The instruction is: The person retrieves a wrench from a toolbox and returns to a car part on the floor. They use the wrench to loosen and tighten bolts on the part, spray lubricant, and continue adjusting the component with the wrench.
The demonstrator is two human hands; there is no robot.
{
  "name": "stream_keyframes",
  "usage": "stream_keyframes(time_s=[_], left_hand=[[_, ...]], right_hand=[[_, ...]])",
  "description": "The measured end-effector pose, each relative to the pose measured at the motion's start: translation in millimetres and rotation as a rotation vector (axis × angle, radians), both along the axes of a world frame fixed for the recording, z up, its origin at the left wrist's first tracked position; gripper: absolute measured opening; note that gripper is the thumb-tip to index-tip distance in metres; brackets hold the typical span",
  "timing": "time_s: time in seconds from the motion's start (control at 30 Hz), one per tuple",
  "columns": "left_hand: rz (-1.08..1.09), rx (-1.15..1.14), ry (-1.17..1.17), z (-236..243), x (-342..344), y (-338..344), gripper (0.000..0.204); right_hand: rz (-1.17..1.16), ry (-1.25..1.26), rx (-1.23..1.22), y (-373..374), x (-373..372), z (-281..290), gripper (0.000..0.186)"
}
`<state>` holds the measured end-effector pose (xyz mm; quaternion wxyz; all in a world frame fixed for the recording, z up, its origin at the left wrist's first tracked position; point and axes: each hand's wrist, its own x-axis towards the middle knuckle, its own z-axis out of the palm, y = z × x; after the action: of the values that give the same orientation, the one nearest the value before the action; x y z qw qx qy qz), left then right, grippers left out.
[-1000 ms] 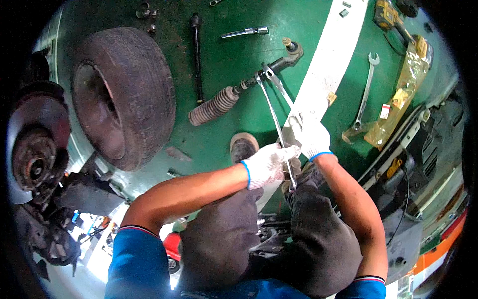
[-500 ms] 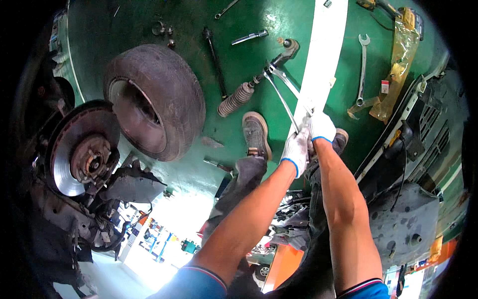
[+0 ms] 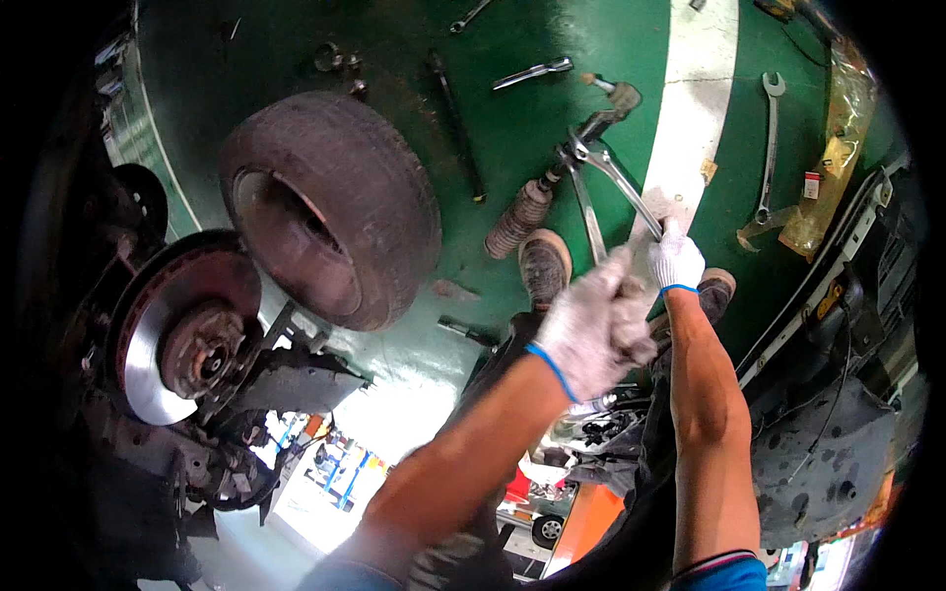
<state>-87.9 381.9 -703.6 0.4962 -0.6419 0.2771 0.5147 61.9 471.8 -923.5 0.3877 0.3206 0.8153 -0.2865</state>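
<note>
A tie rod with a ribbed rubber boot (image 3: pixel 519 219) and a ball-joint end (image 3: pixel 623 97) lies on the green floor. Two wrenches meet at its middle and spread toward me. My right hand (image 3: pixel 678 258), in a white glove with a blue cuff, is closed around the handle of the right wrench (image 3: pixel 626 189). The left wrench (image 3: pixel 588 212) runs behind my left hand (image 3: pixel 596 330), its near end hidden. That gloved left hand is raised nearer to me, fingers partly curled and smeared by motion, so its grip is unclear.
A tyre on its wheel (image 3: pixel 340 207) lies to the left, beside a brake disc (image 3: pixel 163 335). Around the floor are a ratchet-like tool (image 3: pixel 532 72), a dark bar (image 3: pixel 456 128), a combination wrench (image 3: pixel 770 148) and a plastic bag (image 3: pixel 836 187). Dark car panels (image 3: pixel 818 453) line the right.
My left hand has come up and back toward me, away from my right hand. The right hand keeps its wrench, and the two wrench handles no longer meet at my hands. The view has shifted slightly.
</note>
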Motion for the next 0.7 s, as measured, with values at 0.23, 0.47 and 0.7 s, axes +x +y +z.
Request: stream_keyframes(time_s=[0.23,0.47,0.7], left_hand=[[-0.456,0.133,0.181,13.2,-121.6,-123.9,0.030],[-0.640,0.197,0.212,2.5,-90.1,-125.8,0.037],[-0.386,0.087,0.265,-2.3,-14.9,-95.3,0.020]], right_hand=[[0.073,0.043,-0.018,6.6,6.1,-22.6,0.020],[-0.005,0.072,-0.068,17.9,-11.0,9.9,0.025],[-0.264,0.041,-0.198,53.4,14.3,69.2,0.024]])
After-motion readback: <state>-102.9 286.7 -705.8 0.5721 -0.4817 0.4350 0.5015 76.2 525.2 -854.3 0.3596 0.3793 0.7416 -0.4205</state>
